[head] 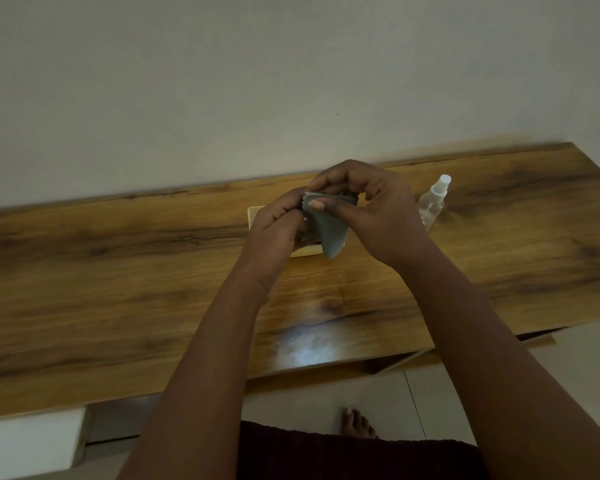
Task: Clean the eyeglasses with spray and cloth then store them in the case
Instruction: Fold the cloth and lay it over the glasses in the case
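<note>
Item: cloth (329, 233), grey-blue, soft, with a pinked edge. Held up above the table (118, 271) between both hands, near frame centre; its lower corner hangs free toward 6 o'clock.

Item: left hand (274, 230), at 9 o'clock of the cloth. Fingers curled together and pinched on the cloth's left edge; whether anything else sits inside this grip cannot be told.

Item: right hand (371, 202), at 3 o'clock of the cloth. Thumb pressed flat on the cloth's front, the other fingers bent over its top edge from behind, clamping it.

Item: eyeglasses. Not discernible; hidden by the hands and cloth, if present between them.

Item: pale box-like object (257, 216), possibly the case, lying on the table directly behind the hands; only its left end and a lower strip show.

Item: spray bottle (433, 202), clear with a white nozzle, standing on the table at 3 o'clock of the right hand, just beside it.

Item: bare foot (355, 422), on the tiled floor at 6 o'clock, below the table edge.
</note>
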